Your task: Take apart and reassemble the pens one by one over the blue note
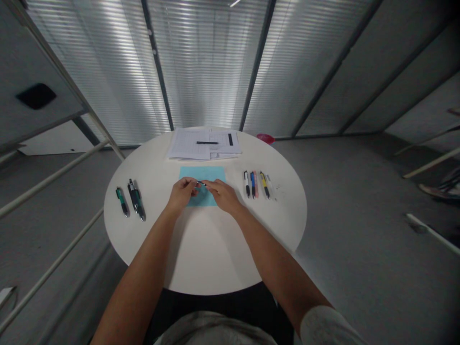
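Note:
Over a light-blue sheet, my left hand and my right hand meet at a slim dark pen with a pale glint. My left fingers pinch one end of it, and my right thumb and fingers close on the other. Much of the pen is covered by the fingers, so its full shape is hidden. To the left lie a green-and-black pen and a close group of dark and green pens. On the right, white, blue, pink and yellow pens lie side by side.
Papers lie at the far side of the round white table, with a black pen across them. A pink-red object shows beyond the table's back edge. Pale metal frame bars stand on the left.

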A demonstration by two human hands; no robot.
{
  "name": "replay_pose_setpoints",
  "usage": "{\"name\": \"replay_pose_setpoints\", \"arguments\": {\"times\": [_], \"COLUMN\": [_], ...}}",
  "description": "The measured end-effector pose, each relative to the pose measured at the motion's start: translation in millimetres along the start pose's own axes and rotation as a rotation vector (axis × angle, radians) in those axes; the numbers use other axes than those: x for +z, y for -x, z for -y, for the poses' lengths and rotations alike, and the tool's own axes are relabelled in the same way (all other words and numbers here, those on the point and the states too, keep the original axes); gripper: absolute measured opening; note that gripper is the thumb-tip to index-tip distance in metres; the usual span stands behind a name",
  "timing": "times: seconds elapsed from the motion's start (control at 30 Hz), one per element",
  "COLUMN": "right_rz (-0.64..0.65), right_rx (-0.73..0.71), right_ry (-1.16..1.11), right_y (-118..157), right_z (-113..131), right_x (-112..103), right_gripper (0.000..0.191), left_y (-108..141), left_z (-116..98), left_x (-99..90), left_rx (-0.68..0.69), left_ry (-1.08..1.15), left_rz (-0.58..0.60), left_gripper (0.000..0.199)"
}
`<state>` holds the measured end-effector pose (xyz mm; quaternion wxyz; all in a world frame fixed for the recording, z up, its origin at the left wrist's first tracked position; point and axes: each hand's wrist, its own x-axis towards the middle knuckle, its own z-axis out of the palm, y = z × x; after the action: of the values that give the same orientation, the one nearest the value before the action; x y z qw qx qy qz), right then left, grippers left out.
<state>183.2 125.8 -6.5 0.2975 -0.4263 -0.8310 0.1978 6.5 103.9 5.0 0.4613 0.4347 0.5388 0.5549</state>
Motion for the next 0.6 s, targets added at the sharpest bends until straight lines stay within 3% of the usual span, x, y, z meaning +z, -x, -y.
{"name": "replay_pose_setpoints", "arguments": {"times": [0.6], "right_rz": [-0.009], "right_rx": [-0.009], "right_ry": [0.029], "right_y": [0.1], "right_z": [1.7], "right_x": [0.4], "right_gripper": [0.034], "left_y": [-0.1], "left_z": [3.2], "left_x": [-2.7], "left_rx": [0.140], "left_ry": [-0.252], "left_rz": [0.032], "left_gripper": [0.029]}}
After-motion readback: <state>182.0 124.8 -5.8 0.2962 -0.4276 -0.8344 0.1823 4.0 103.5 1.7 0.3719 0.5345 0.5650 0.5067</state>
